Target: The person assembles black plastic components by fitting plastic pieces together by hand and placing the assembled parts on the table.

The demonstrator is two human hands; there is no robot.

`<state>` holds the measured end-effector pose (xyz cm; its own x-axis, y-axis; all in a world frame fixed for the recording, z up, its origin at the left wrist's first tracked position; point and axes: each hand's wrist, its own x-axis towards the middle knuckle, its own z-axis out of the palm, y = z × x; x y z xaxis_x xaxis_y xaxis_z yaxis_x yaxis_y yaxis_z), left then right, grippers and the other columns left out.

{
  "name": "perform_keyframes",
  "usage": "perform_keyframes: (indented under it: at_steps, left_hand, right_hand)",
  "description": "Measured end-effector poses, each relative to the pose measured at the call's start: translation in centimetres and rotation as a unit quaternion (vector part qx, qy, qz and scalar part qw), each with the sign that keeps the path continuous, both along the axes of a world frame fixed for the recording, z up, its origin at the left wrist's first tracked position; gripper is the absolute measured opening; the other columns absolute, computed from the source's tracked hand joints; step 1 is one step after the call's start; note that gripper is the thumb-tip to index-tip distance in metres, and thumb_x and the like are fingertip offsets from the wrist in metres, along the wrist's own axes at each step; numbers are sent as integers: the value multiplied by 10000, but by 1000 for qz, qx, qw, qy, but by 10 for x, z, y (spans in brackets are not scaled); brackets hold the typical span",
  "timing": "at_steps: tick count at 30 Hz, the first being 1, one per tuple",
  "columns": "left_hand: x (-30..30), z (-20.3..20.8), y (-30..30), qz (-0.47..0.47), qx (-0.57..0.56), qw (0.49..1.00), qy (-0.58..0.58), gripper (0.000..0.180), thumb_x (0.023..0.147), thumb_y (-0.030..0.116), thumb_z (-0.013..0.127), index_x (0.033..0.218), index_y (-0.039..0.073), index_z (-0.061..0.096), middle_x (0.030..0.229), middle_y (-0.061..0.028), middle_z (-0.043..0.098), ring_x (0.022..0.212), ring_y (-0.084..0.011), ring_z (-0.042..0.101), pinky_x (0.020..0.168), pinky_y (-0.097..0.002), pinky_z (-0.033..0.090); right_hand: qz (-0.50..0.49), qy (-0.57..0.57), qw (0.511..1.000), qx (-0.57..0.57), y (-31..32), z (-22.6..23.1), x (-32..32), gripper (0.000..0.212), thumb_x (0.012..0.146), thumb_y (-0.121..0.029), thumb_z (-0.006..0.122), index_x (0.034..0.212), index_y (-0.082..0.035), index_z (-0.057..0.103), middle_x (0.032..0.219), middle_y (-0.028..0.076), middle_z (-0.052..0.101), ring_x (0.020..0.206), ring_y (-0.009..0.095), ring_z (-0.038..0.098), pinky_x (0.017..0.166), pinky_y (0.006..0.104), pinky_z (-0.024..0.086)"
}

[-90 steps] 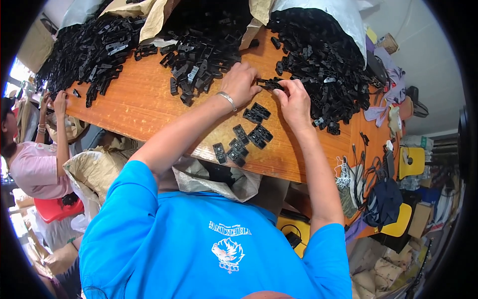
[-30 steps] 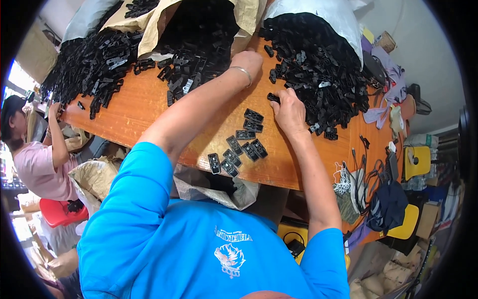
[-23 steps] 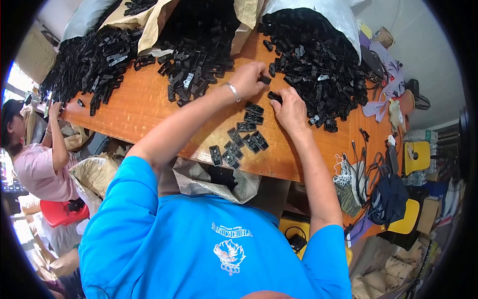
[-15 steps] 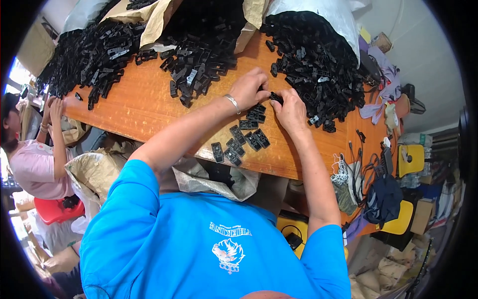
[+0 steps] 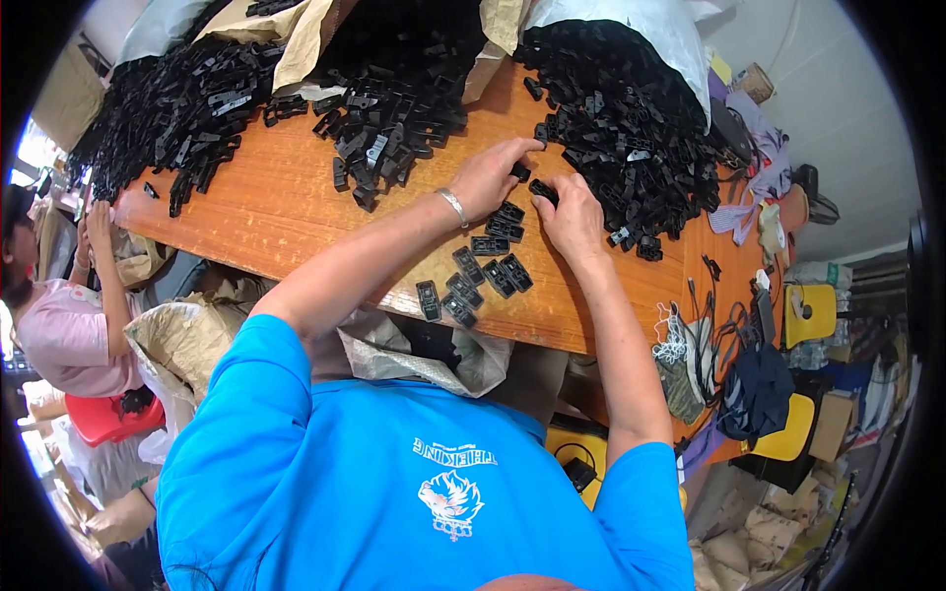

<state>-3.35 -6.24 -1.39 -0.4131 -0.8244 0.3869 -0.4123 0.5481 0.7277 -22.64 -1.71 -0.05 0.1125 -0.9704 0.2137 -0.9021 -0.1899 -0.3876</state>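
My right hand [image 5: 574,219] pinches a small black plastic part [image 5: 543,191] between thumb and fingers, over the wooden table. Beside it, my left hand [image 5: 488,179], with a bracelet at the wrist, has another black plastic part [image 5: 520,172] at its thumb and curled fingers. Its forefinger stretches to the edge of the right-hand pile of black parts [image 5: 631,148]. Between my forearms, several rectangular black parts [image 5: 490,245] with open recesses lie in a loose group that runs down to the table's near edge.
A middle pile [image 5: 379,148] and a left pile [image 5: 187,118] of black parts spill from bags onto the table [image 5: 286,222]. Cables [image 5: 705,330] and dark cloth [image 5: 759,389] lie at the right. An open sack [image 5: 424,360] hangs below the near edge. Another person [image 5: 74,315] sits at the left.
My left forefinger has straightened toward the right-hand pile, and my hands have drawn slightly apart, so the part at my left thumb shows more. The group on the table is unchanged.
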Motion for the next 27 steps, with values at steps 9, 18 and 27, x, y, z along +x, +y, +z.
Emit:
perform_keyframes:
  at_steps: [9,18,27]
  left_hand:
    - [20,-2,-10,27,-44,997,-62,591,841,-4,802,1400,87,630,1228,-111,758,1208,-322,623,1085,-434,492]
    - [38,-3,-6,82,16,995,-54,642,848,9,819,1445,102,604,1163,-130,735,1155,-312,643,1016,-402,547]
    - [36,-8,-11,76,39,996,-19,623,863,-8,798,1441,95,588,1139,-148,688,1087,-297,697,984,-396,581]
  right_hand:
    - [-12,-79,997,3,-2,7,1,304,886,-198,846,1123,-22,772,1091,187,699,1012,393,719,884,465,585]
    - [33,-122,991,-33,-20,16,30,310,864,-138,858,1148,-40,782,1075,167,707,989,375,720,871,453,580]
    - [77,-57,993,-65,-39,6,42,307,853,-102,857,1153,-91,799,1062,137,698,919,362,733,812,455,591]
